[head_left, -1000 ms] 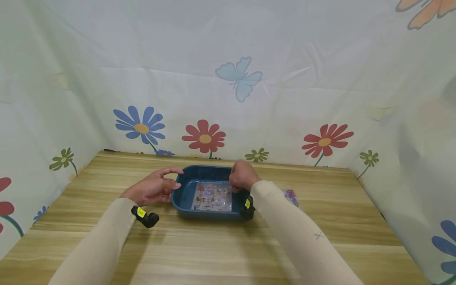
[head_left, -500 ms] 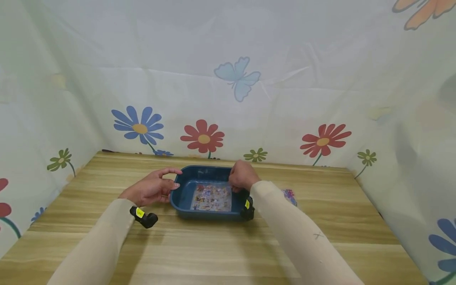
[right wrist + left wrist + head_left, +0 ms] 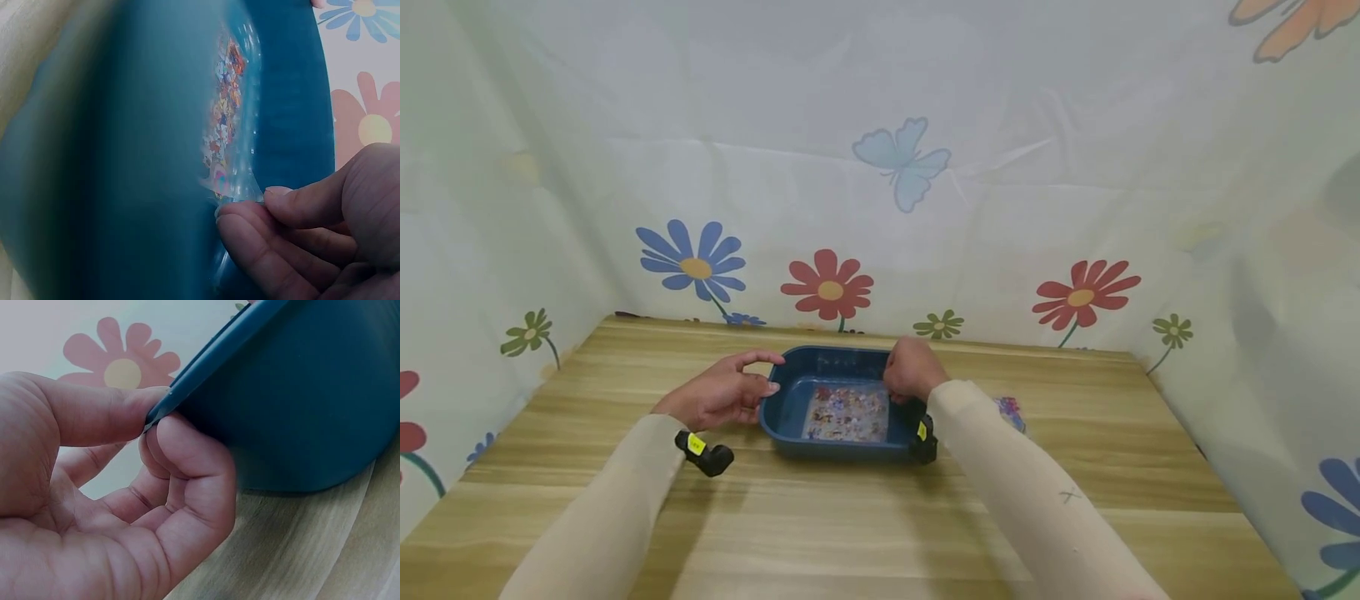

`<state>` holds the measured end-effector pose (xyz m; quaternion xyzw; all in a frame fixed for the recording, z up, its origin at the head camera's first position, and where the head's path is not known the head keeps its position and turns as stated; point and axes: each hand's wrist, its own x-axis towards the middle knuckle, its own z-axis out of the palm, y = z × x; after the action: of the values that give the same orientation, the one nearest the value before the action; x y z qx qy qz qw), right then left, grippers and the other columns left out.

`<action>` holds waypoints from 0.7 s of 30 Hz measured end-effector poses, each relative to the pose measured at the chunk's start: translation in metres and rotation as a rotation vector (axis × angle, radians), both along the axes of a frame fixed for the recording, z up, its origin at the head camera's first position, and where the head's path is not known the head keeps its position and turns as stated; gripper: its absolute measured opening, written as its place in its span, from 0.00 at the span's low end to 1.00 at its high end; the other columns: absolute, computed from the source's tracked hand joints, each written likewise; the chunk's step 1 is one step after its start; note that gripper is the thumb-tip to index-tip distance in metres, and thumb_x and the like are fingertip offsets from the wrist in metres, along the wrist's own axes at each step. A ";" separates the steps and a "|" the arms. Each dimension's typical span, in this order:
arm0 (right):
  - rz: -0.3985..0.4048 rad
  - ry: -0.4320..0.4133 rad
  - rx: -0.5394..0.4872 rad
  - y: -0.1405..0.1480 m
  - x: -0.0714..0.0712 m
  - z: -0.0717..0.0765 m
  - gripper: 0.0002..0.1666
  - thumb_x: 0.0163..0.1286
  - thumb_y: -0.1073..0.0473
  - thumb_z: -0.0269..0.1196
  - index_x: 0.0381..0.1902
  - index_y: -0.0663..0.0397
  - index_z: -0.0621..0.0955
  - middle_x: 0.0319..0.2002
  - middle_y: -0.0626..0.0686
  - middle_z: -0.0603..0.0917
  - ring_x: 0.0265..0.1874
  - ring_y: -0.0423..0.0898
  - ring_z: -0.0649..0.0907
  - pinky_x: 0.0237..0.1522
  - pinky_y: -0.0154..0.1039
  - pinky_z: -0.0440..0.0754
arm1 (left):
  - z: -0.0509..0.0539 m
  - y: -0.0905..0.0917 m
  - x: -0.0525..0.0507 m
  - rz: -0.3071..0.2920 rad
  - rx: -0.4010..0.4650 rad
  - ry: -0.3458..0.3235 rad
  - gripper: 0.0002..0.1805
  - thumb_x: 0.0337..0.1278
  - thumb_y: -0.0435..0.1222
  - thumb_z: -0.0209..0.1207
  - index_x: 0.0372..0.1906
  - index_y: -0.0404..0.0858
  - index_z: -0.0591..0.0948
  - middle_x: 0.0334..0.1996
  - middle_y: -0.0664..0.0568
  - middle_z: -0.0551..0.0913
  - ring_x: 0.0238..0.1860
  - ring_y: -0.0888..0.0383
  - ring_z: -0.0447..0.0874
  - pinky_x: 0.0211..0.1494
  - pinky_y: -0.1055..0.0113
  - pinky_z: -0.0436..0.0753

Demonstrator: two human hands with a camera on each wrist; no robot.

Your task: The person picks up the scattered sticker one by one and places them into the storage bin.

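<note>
A dark blue plastic basin stands on the wooden table. Inside it lies a clear plastic bag full of small multicoloured pieces. My left hand pinches the basin's left rim between thumb and curled fingers, as the left wrist view shows on the rim. My right hand reaches into the basin's right end. In the right wrist view its thumb and fingers pinch a corner of the bag; the near basin wall, blurred, hides part of the bag.
A small colourful item lies on the table to the right of the basin, partly hidden by the right sleeve. Behind the table hangs a white curtain printed with flowers.
</note>
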<state>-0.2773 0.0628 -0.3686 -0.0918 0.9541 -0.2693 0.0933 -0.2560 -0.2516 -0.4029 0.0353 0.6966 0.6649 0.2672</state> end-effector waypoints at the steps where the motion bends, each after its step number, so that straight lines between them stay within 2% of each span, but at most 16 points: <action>1: 0.003 0.004 0.005 0.000 0.000 0.000 0.17 0.62 0.73 0.56 0.24 0.64 0.91 0.17 0.54 0.88 0.17 0.46 0.88 0.23 0.37 0.86 | 0.000 0.000 0.000 0.002 -0.005 0.001 0.32 0.74 0.33 0.59 0.77 0.43 0.62 0.33 0.52 0.82 0.28 0.57 0.82 0.40 0.61 0.87; 8: 0.008 0.020 0.050 0.000 0.002 0.002 0.18 0.62 0.72 0.56 0.21 0.64 0.90 0.18 0.55 0.89 0.18 0.46 0.89 0.23 0.35 0.83 | 0.000 0.000 -0.001 0.002 -0.014 0.004 0.33 0.74 0.33 0.59 0.77 0.43 0.62 0.34 0.52 0.82 0.29 0.57 0.83 0.41 0.62 0.87; 13: 0.002 0.010 0.031 0.001 0.002 0.003 0.16 0.63 0.72 0.56 0.26 0.64 0.91 0.21 0.57 0.90 0.20 0.47 0.90 0.24 0.36 0.85 | 0.001 0.000 -0.001 0.004 -0.024 0.006 0.33 0.73 0.34 0.60 0.77 0.43 0.62 0.34 0.52 0.82 0.29 0.56 0.82 0.41 0.62 0.86; 21: -0.002 -0.007 0.005 0.005 0.000 0.002 0.17 0.63 0.72 0.56 0.23 0.67 0.89 0.20 0.58 0.89 0.19 0.46 0.89 0.24 0.38 0.86 | 0.000 0.000 -0.002 0.002 -0.014 0.005 0.33 0.74 0.33 0.60 0.78 0.43 0.61 0.32 0.53 0.81 0.28 0.57 0.81 0.40 0.62 0.86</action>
<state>-0.2774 0.0673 -0.3664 -0.0896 0.9546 -0.2672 0.0966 -0.2577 -0.2517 -0.4027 0.0344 0.7021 0.6601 0.2648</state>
